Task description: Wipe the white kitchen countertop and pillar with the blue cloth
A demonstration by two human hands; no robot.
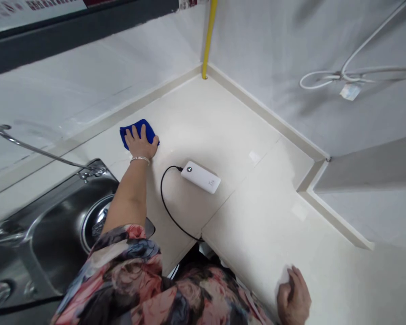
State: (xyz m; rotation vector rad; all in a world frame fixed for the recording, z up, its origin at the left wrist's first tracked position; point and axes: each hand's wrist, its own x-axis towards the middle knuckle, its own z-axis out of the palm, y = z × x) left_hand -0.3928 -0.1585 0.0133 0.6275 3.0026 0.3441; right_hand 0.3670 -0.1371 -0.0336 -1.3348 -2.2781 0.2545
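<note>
My left hand [140, 143] presses with spread fingers on a folded blue cloth [149, 132], which lies on the cream countertop [189, 117] near the back wall. A bracelet circles that wrist. To the right of this hand, a white power bank [200, 177] rests on the counter with a black cable [167, 205] plugged into its left end. The cable curves down to the counter's front edge. At the lower right, my right hand [295, 298] leans on the counter, its fingers loosely curled, with nothing visible in it.
A steel sink [54, 239] with a thin curved faucet [43, 151] is at the left; a round metal bowl [88, 225] sits in it, partly behind my arm. A yellow pipe [208, 40] rises from the back corner. White cables [343, 74] hang on the right wall.
</note>
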